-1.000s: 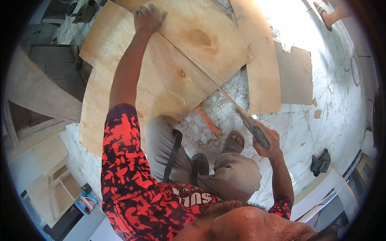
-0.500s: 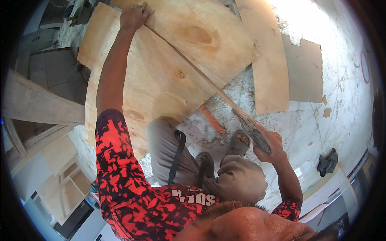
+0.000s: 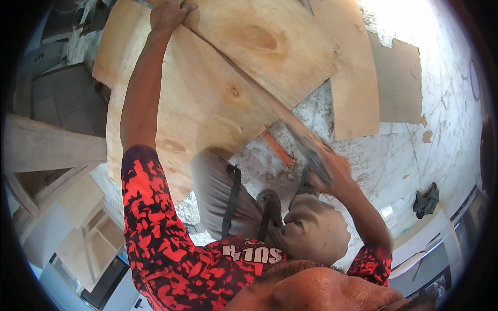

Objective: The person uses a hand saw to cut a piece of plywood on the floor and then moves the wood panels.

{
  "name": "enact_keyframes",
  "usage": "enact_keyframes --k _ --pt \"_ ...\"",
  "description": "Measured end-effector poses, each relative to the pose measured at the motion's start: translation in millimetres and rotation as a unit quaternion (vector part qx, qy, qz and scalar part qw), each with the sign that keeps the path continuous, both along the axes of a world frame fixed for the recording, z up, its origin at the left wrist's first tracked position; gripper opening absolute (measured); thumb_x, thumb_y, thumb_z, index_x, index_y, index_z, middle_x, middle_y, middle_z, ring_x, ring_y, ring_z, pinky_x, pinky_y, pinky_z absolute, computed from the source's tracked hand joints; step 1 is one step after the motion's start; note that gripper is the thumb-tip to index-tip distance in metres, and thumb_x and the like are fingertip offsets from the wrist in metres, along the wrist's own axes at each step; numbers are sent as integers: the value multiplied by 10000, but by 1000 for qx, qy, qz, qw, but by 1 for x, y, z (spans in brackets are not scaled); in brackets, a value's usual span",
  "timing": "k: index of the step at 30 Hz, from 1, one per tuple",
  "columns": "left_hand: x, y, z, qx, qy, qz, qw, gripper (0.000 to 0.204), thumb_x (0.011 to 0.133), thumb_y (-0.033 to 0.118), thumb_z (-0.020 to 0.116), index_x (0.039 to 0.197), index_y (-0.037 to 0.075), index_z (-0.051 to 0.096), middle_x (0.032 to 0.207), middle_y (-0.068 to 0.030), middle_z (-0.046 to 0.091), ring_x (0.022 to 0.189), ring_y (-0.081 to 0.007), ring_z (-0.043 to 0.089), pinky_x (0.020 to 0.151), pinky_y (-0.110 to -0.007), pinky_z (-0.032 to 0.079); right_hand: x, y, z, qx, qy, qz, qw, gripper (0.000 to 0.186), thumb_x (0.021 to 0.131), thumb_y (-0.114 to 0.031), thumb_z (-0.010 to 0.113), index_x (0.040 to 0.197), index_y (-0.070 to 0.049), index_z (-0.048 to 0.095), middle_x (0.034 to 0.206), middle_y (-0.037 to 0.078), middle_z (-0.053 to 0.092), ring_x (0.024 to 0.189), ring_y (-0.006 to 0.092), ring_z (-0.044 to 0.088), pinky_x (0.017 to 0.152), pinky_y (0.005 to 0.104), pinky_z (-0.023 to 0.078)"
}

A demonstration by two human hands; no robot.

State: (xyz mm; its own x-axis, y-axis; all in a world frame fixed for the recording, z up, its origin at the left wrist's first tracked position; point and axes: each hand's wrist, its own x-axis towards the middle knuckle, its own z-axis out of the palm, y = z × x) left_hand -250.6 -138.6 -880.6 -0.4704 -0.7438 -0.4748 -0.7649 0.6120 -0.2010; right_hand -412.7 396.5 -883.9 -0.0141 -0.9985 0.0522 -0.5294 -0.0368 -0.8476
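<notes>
A large plywood sheet (image 3: pixel 207 98) lies in front of me, with a long dark slit running from near my left hand towards my right. My left hand (image 3: pixel 168 16) is closed at the slit's far end, bearing on the plywood; its fingertips are partly hidden. My right hand (image 3: pixel 334 168) is wrapped round the dark handle of what looks like a handsaw (image 3: pixel 311 150), smeared by motion. The saw's narrow blade points up-left along the slit, seen nearly edge-on. Below the sheet's near edge, an orange tool or bar (image 3: pixel 278 148) lies on the floor.
To the right lie a long plywood strip (image 3: pixel 355 88) and a grey-brown board (image 3: pixel 399 78) on the stained floor. A dark crumpled cloth or bag (image 3: pixel 426 201) is further right. A wooden frame (image 3: pixel 52 145) stands at left. My bent knees (image 3: pixel 316 225) are close below the sheet.
My right hand and the saw have moved up and left, towards the plywood. My left hand stays on the sheet; the whole view has shifted slightly.
</notes>
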Motion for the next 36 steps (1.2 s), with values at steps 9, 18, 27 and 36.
enact_keyframes --k 9,18,27,36 --pt "35 11 -35 -185 131 -40 973 674 821 654 460 1317 204 534 1167 -119 633 1026 -313 613 834 -410 487 2 20 2 198 -55 15 978 845 644 -82 693 1409 -134 339 1246 191 540 1001 364 592 785 416 512" --pt "20 12 -44 -207 153 -81 963 669 827 662 438 1319 218 531 1166 -121 633 1030 -326 612 844 -413 486 50 -91 -45 27 -35 -75 996 739 710 -131 710 1373 -82 387 1085 175 628 873 352 634 702 401 525" --pt "5 10 -45 -164 71 -26 983 645 826 666 446 1305 246 543 1256 -120 576 1108 -307 572 888 -422 464 -7 46 0 30 -3 8 1000 782 633 -79 711 1358 -64 417 1029 185 639 913 337 630 732 396 524" --pt "11 15 -42 -164 74 -18 984 678 813 678 461 1349 265 491 1228 -94 604 1081 -294 594 838 -398 487 2 18 -12 73 -29 7 997 847 612 -53 730 1381 -66 376 1103 166 626 917 335 627 768 391 518"
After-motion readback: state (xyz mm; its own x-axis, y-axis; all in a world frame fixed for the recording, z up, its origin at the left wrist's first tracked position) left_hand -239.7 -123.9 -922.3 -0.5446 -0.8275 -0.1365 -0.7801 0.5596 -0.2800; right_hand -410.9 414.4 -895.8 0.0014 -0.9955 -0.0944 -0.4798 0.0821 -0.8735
